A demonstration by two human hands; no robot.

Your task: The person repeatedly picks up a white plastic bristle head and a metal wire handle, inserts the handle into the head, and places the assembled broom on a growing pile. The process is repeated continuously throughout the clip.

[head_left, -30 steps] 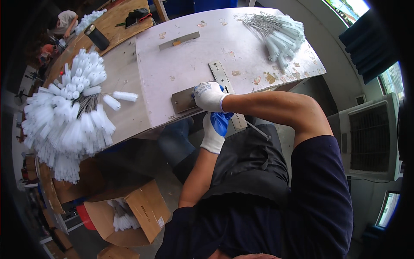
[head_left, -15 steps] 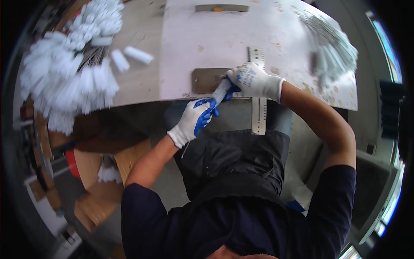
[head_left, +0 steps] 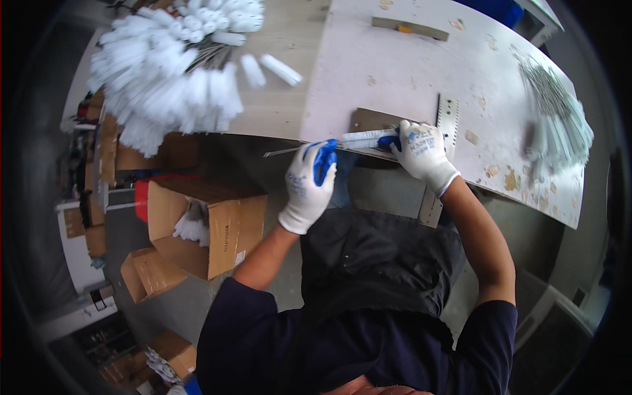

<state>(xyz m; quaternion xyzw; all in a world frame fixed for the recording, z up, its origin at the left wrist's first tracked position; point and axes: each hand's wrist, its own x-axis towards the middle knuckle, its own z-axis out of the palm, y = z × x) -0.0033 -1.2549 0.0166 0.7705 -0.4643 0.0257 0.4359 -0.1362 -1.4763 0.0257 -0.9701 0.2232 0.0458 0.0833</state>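
Note:
Between my hands a brush with white bristles (head_left: 359, 140) and a thin metal wire stem (head_left: 282, 153) lies nearly level, close over the table's front edge. My right hand (head_left: 421, 150), in a white glove with blue palm and fingertips, is closed on the bristled part's right end. At the stem, the fingers of my left hand (head_left: 312, 179), gloved alike, are curled against the wire; their exact hold is partly hidden. Just behind the brush is a flat grey-brown metal plate (head_left: 370, 119). A perforated metal strip (head_left: 448, 113) stands out beyond my right hand, its lower end (head_left: 431, 209) projecting past the edge.
A large pile of white brushes (head_left: 168, 72) fills the table's left side, with two loose brushes (head_left: 280, 70) beside it. Another bundle of brushes (head_left: 559, 125) lies at the right. A narrow metal bar (head_left: 409, 29) is at the back. Open cardboard boxes (head_left: 227, 237) stand below left.
The view has swung, so the table sits further right and tilted. My hands have moved apart, the left toward the stem, and more of the brush and its wire now shows.

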